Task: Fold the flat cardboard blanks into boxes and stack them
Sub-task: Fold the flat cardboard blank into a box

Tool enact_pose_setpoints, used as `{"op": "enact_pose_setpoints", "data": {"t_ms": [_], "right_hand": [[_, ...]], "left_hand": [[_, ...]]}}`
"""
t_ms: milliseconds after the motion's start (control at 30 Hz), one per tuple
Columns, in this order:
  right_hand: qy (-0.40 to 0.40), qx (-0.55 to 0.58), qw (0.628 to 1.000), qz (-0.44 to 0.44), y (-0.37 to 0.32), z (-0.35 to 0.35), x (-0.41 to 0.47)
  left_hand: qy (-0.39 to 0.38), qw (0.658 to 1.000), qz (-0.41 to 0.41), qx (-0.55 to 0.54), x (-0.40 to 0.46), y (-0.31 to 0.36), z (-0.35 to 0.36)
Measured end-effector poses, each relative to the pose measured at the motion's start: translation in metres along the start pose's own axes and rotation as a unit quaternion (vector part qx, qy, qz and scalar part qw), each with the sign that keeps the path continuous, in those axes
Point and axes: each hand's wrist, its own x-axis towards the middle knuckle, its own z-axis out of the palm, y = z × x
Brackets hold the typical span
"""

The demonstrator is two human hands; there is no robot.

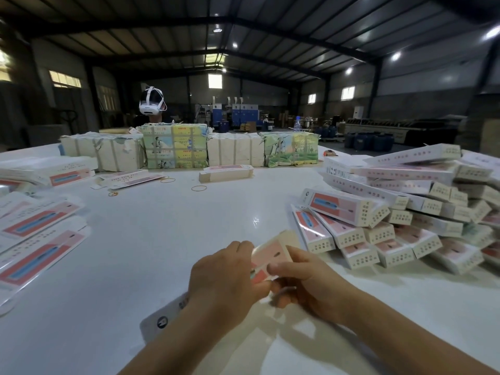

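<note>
Both forearms reach in from the bottom edge, and the hands meet over the white counter (167,239) on a single blank (266,255). Left hand (221,277) curls over its middle from the left, right hand (305,277) pinches it from the right, thumb lying on the pink printed face. So both hands are clamped on the one piece, close together, almost touching at the fingertips.

Now the line that matters: the blank's long axis runs on a diagonal, from the near left, where a white end with a round logo pokes out under the left wrist, up to the far right, where the pink and cream end rises past the knuckles. Whether it is partly opened into a tube I cannot tell; the hands cover the middle.

Off to the right, near the right hand but not touching it, sits the heap of finished boxes (384,220), long ones, lying mostly side by side with their dotted cream ends toward us. My read is that the right hand is the nearer one for setting this box down there.

Over on the left, flat blanks (35,228) lie fanned on the counter, well apart from the hands, on the left hand's side.

Further back, a small stack of blanks (226,173), a few rubber bands (199,188), and a row of wrapped bundles (176,150). No bins or trays anywhere; everything rests straight on the counter.
</note>
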Motion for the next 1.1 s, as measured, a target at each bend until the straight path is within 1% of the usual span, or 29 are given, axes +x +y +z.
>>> {"op": "enact_pose_setpoints", "data": {"t_ms": [67, 133, 167, 233, 300, 367, 467, 600, 700, 800, 867, 967, 1000, 1100], "right_hand": [[0.023, -0.055, 0.998, -0.038, 0.001, -0.001, -0.001], [0.078, -0.154, 0.982, -0.072, 0.004, 0.002, -0.002], [0.117, -0.186, 0.972, -0.086, 0.006, 0.003, -0.002], [0.201, -0.196, 0.952, -0.124, 0.01, 0.005, -0.001], [0.252, -0.203, 0.93, -0.174, 0.01, 0.003, -0.002], [0.252, -0.232, 0.916, -0.209, 0.01, 0.003, -0.004], [0.227, -0.225, 0.919, -0.231, 0.01, 0.008, -0.005], [0.215, -0.207, 0.921, -0.249, 0.009, 0.013, -0.006], [0.201, -0.195, 0.927, -0.248, 0.01, 0.012, -0.007], [0.181, -0.161, 0.942, -0.23, 0.009, 0.01, -0.006], [0.17, -0.189, 0.946, -0.201, 0.009, 0.009, -0.004], [0.16, -0.263, 0.936, -0.17, 0.009, 0.01, -0.003], [0.161, -0.27, 0.935, -0.167, 0.009, 0.009, -0.003], [0.174, -0.228, 0.943, -0.17, 0.008, 0.009, -0.005]], "left_hand": [[-0.02, 0.997, -0.014, -0.067, 0.001, -0.008, -0.004], [-0.036, 0.994, -0.021, -0.102, 0.001, -0.014, -0.008], [-0.041, 0.993, -0.023, -0.108, 0.001, -0.017, -0.009], [-0.047, 0.992, -0.03, -0.117, 0.002, -0.021, -0.01], [-0.056, 0.99, -0.035, -0.126, 0.002, -0.023, -0.01], [-0.063, 0.988, -0.037, -0.136, 0.001, -0.024, -0.009], [-0.055, 0.986, -0.031, -0.151, 0.001, -0.026, -0.007], [-0.048, 0.982, -0.011, -0.18, 0.0, -0.03, -0.005], [-0.056, 0.981, 0.011, -0.186, -0.001, -0.031, -0.004], [-0.054, 0.981, 0.022, -0.186, -0.002, -0.032, -0.004], [-0.053, 0.984, 0.027, -0.167, -0.003, -0.031, -0.003], [-0.049, 0.99, 0.039, -0.128, -0.004, -0.029, -0.002], [-0.046, 0.991, 0.041, -0.119, -0.004, -0.028, -0.002], [-0.035, 0.992, 0.041, -0.111, -0.004, -0.025, -0.003]]}}
